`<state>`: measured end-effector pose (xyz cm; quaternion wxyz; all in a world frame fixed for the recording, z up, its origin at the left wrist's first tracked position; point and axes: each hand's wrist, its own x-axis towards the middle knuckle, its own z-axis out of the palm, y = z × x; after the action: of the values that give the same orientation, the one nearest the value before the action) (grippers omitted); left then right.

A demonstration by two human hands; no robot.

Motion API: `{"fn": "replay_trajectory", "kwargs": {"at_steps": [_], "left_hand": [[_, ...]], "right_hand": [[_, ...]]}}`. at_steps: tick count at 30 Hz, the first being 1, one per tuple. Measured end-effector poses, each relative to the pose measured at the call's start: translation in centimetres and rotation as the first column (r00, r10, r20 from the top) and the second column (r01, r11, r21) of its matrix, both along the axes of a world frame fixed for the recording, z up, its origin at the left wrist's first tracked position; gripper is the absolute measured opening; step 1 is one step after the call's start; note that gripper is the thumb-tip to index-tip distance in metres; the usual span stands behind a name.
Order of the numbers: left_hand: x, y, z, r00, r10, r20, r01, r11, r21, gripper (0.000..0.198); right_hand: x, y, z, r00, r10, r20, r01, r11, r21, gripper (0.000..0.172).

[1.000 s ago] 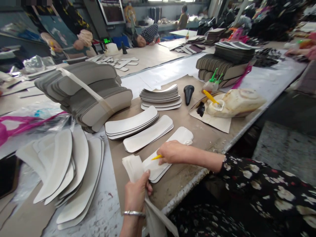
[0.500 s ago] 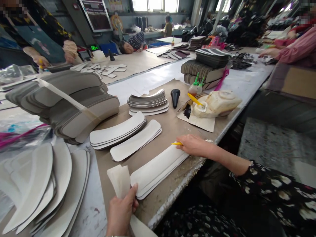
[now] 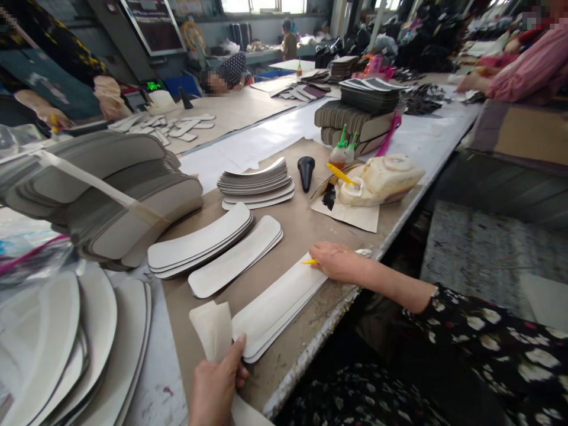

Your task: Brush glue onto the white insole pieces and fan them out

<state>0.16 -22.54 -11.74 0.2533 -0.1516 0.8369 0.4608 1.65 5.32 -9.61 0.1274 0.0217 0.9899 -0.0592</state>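
R hand point(image 3: 335, 260) reaches in past table's point(image 3: 310, 350) near edge, back up, fingers curled round yellow tool point(image 3: 309, 261) over white panels point(image 3: 275, 310) lying nr that edge, & L hand point(image 3: 215, 381), thumb extended, grips pale strip point(image 3: 213, 328) beside them.

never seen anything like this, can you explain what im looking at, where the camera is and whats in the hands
There is no machine here: these are a person's bare hands, seen by one head-worn camera looking forward and down. The left hand holds a pale, flexible off-white strip. The right hand holds a slim yellow pointed tool at some long, flat white pieces with rounded corners. Those lie on a brown sheet. Beyond them are a black cone-shaped object and a stained cream plastic container. On the left sits a large bundle of curved grey-beige pieces, bound with a pale band.
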Motion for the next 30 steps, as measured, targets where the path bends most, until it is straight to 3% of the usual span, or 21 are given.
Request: {"fn": "replay_trajectory", "kwargs": {"at_steps": [6,22,30], "left_hand": [[0.0,0.0,-0.4,0.998,0.055,0.034,-0.056,0.998,0.007,0.041],[0.0,0.3,-0.1,1.000,-0.006,0.011,0.007,0.995,-0.100,0.044],[0.5,1.3,0.6,0.999,0.009,-0.037,-0.014,0.991,-0.133,0.041]], "right_hand": [[-0.1,0.4,-0.3,1.000,0.007,-0.005,-0.007,1.000,-0.019,0.018],[-0.3,1.0,-1.2,1.000,0.006,0.009,-0.005,0.996,-0.092,0.019],[0.6,2.6,-0.5,0.946,-0.202,-0.254,0.163,0.972,-0.167,0.017]]}}
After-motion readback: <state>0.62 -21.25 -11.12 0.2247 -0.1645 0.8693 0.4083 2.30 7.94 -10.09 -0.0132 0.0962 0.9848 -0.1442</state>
